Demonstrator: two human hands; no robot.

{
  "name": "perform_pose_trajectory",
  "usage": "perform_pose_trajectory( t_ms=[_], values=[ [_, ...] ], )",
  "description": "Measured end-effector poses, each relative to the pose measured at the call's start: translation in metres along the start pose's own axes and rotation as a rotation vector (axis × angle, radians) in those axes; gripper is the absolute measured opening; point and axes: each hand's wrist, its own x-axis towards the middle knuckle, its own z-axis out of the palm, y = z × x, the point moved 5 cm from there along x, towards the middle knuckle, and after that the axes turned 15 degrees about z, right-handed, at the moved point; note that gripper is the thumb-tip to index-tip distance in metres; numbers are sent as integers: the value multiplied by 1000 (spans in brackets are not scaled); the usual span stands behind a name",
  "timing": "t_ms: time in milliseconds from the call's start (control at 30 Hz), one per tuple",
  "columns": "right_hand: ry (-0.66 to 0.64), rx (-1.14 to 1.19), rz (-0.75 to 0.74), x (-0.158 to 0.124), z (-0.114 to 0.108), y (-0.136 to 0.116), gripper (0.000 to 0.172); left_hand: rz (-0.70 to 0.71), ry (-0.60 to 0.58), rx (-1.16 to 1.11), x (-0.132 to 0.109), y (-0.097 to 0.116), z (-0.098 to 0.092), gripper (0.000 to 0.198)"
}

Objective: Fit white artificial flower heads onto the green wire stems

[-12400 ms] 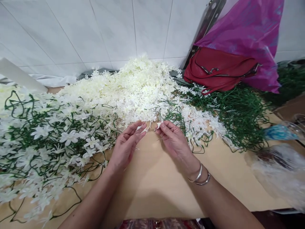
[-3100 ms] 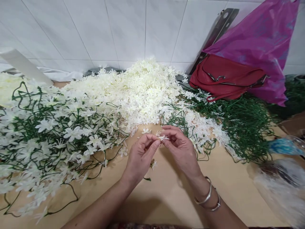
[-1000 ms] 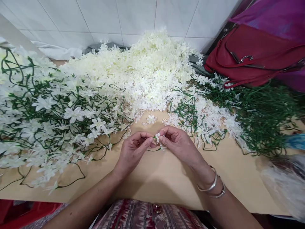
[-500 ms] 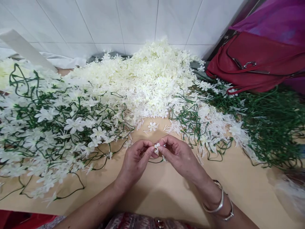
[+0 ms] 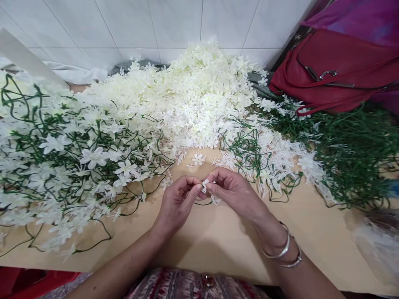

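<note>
My left hand (image 5: 178, 202) and my right hand (image 5: 234, 192) meet over the front of the table, fingertips nearly touching. Between them is a small white artificial flower (image 5: 205, 185), pinched by the thumb and forefinger of each hand. A thin green stem (image 5: 203, 204) shows just below the fingers, with another white blossom (image 5: 215, 200) hanging under my right hand. How stem and flower join is hidden by the fingertips. One loose white flower (image 5: 198, 158) lies flat on the table just beyond my hands.
A big heap of white blossoms (image 5: 199, 91) rises against the tiled wall (image 5: 174, 25). Flowers on green stems (image 5: 93, 158) spread at left. Bare green stems (image 5: 352, 153) pile at right, below a red handbag (image 5: 336, 70). A clear plastic bag (image 5: 378, 245) lies at the right edge.
The whole view has shifted slightly, so the heaps appear a little higher. Both hands stay together on the white flower, which has turned slightly between the fingertips.
</note>
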Motion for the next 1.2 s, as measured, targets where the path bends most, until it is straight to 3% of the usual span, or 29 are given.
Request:
perform_pose_trajectory(
  t_ms=[367,667,900,1200],
  values=[
    [40,72,-25,2,0,2,29,39,11,56,0,4,1,17],
    [72,-19,-21,5,-3,0,28,69,-76,186,0,1,-3,17],
    [-47,67,0,4,-5,-3,31,43,15,14,-1,1,1,17],
    [35,33,-28,3,-7,0,30,92,49,96,-3,1,-2,19]
  ],
)
